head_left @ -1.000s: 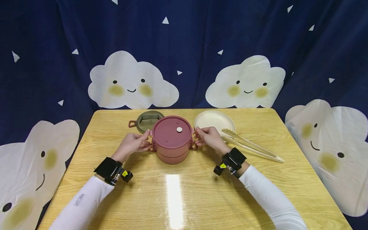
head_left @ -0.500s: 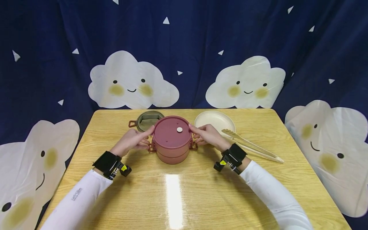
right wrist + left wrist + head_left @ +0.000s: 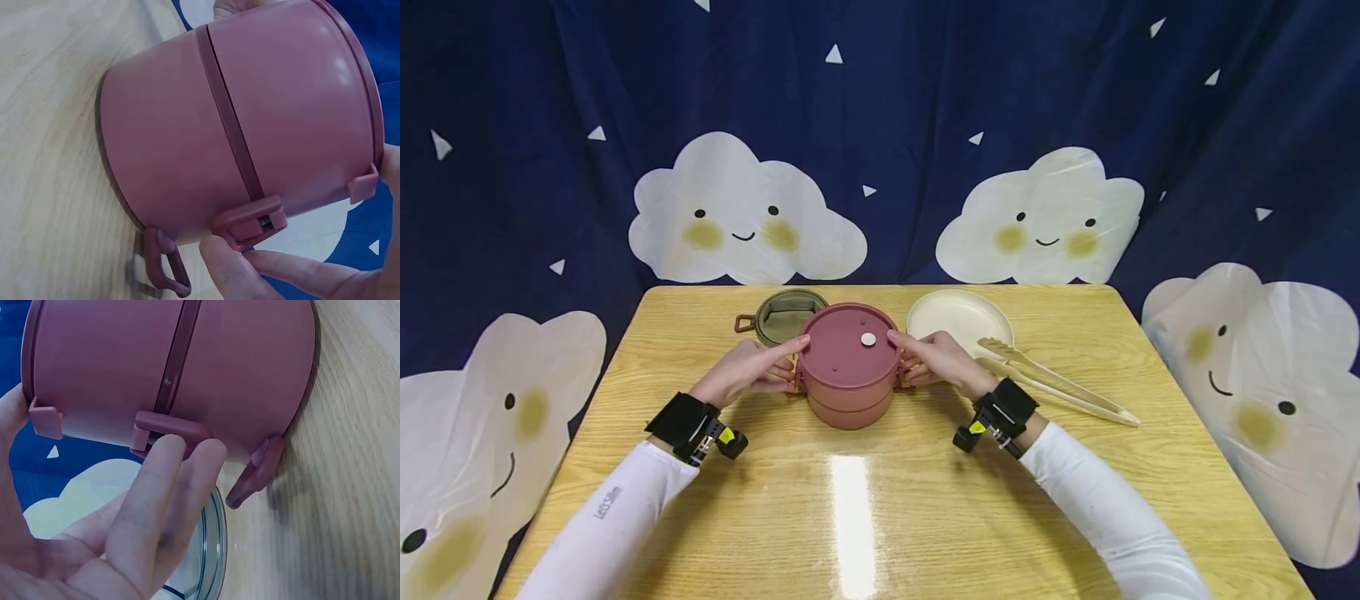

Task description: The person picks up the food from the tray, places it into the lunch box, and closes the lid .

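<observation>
A round, dusty-red two-tier lunch box [image 3: 850, 396] stands upright on the table between both hands, its lid [image 3: 838, 354] on top with a small white button. My left hand [image 3: 748, 367] has its thumb on the lid's left edge. Its fingertips are right at a side latch [image 3: 172, 425], at the seam between the tiers. On the opposite side, my right hand [image 3: 942, 358] lays its thumb on the lid's right edge, fingertips at the matching latch [image 3: 250, 222]. Below the latches, loop handles [image 3: 165, 262] stick out near the base.
Behind the lunch box at left is a round dish with a dark see-through lid [image 3: 782, 318] and a brown loop handle. A cream plate [image 3: 955, 312] lies back right, with beige tongs [image 3: 1067, 392] overlapping its edge. A cloud-patterned curtain [image 3: 895, 108] hangs behind the table [image 3: 760, 517].
Both thumbs have moved from the lunch box's sides up and inward onto the lid's edge. The lunch box and the other things have stayed in place.
</observation>
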`<state>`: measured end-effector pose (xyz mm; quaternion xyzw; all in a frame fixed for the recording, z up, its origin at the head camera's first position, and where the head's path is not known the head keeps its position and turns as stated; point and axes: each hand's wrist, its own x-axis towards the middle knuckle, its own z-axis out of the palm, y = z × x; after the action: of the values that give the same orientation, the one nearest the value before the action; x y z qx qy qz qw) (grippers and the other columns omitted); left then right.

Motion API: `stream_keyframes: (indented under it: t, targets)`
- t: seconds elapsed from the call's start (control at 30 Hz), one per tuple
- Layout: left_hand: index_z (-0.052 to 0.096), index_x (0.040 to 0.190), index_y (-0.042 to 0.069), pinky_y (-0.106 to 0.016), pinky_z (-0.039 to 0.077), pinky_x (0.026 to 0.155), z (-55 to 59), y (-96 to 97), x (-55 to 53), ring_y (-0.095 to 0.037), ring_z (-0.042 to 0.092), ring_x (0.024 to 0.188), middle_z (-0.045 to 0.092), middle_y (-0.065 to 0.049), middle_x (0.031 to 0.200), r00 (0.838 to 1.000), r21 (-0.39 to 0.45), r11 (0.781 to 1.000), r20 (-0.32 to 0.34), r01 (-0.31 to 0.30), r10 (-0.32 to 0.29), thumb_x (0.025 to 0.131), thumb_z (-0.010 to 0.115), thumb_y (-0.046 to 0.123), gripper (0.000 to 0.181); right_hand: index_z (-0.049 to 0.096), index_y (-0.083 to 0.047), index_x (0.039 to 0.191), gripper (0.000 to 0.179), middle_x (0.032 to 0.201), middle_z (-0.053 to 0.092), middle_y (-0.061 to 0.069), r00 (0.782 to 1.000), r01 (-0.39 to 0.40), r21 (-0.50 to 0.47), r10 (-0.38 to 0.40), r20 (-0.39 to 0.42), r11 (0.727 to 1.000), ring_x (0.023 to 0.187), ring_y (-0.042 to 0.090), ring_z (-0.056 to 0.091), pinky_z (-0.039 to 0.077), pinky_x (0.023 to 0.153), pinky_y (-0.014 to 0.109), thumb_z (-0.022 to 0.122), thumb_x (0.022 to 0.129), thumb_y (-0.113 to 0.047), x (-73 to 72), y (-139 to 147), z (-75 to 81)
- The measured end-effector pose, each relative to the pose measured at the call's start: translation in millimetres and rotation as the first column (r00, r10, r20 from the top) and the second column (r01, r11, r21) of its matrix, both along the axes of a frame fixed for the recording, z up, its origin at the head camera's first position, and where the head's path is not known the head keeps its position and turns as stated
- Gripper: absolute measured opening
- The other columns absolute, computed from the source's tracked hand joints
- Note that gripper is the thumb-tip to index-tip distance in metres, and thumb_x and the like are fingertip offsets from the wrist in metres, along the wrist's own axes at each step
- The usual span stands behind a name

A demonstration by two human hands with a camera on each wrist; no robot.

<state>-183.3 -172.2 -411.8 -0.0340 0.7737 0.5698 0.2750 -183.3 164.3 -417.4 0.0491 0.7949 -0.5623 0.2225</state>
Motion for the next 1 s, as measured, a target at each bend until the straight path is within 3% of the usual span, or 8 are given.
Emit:
stream_keyframes:
  t: [0.3, 0.7, 1.0]
  targets:
    - [0.066, 0.126, -0.012, -0.037, 0.062, 0.098, -5.9, -0.5, 0.0, -0.025, 0.078, 0.103, 0.072, -0.022, 0.121, 1.000, 0.016, 1.000, -0.002, 0.002, -0.002, 0.093, 0.072, 0.062, 0.082, 0.078, 0.002, 0.103, 0.070, 0.096, 0.074, 0.006, 1.000, 0.022, -0.017, -0.022, -0.018, 1.000, 0.081, 0.018, 0.080, 0.066, 0.080, 0.035, 0.071, 0.091, -0.067, -0.7, -1.0, -9.1]
    - [0.070, 0.123, -0.010, -0.033, 0.063, 0.093, -8.5, 0.8, 0.2, -0.022, 0.080, 0.097, 0.075, -0.017, 0.115, 1.000, 0.007, 1.000, -0.019, 0.020, -0.020, 0.094, 0.070, 0.063, 0.078, 0.078, 0.002, 0.105, 0.071, 0.097, 0.076, 0.008, 0.999, 0.026, -0.013, -0.027, -0.022, 1.000, 0.078, 0.016, 0.079, 0.066, 0.078, 0.033, 0.071, 0.091, -0.068, -0.2, -1.8, -11.5]
    - [0.070, 0.124, -0.010, -0.032, 0.063, 0.093, -9.9, 2.1, -1.1, -0.022, 0.081, 0.092, 0.077, -0.014, 0.109, 1.000, 0.048, 0.999, 0.005, 0.017, -0.017, 0.095, 0.071, 0.060, 0.075, 0.079, 0.001, 0.106, 0.069, 0.096, 0.077, 0.008, 0.999, 0.031, -0.029, -0.031, -0.016, 0.999, 0.077, 0.015, 0.078, 0.066, 0.078, 0.033, 0.071, 0.091, -0.066, -0.5, -1.2, -12.6]
